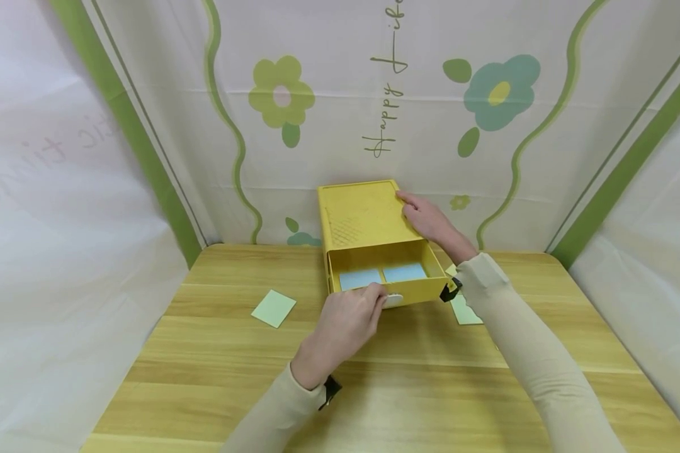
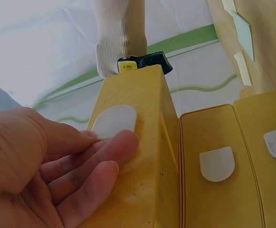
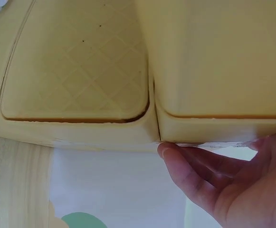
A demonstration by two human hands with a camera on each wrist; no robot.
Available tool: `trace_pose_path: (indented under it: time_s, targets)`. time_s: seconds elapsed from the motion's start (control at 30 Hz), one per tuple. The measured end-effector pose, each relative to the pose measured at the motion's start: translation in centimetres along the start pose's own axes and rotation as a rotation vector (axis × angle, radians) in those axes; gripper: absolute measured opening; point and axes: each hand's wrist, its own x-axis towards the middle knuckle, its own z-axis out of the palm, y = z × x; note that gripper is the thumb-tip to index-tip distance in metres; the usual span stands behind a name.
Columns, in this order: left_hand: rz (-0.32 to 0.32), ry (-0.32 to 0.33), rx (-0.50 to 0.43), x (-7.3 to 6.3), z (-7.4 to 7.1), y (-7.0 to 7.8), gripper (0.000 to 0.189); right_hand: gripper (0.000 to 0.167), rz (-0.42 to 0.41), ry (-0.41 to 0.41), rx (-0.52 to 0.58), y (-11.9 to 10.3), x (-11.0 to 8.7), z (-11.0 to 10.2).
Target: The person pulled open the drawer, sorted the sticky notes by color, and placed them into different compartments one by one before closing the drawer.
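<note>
A yellow drawer cabinet (image 1: 368, 214) stands at the back of the table with its top drawer (image 1: 416, 290) pulled out. Two light blue paper pads (image 1: 405, 272) lie side by side inside. My left hand (image 1: 348, 318) pinches the white tab handle (image 2: 116, 121) on that drawer's front between thumb and fingers. On the cabinet's right side, my right hand (image 1: 427, 219) presses at the upper edge, index finger stretched toward the back. The right wrist view shows its fingertips (image 3: 166, 151) against the cabinet's side. Two lower drawers with white handles (image 2: 217, 164) are closed.
A pale green paper square (image 1: 274, 308) lies on the wooden table (image 1: 221, 365) left of the cabinet. Another green paper (image 1: 466, 311) and a small yellow note lie to the right, partly behind the right sleeve. A printed curtain (image 1: 340, 126) hangs close behind the cabinet.
</note>
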Motion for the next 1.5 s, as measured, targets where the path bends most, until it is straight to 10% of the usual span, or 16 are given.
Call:
trace_pose_path:
  time_s: [1.5]
  targets:
    - [-0.05,0.001,-0.059,2.4,1.7,-3.7,0.01,0.052,-0.005,0.064,-0.047,0.4,0.3,0.0]
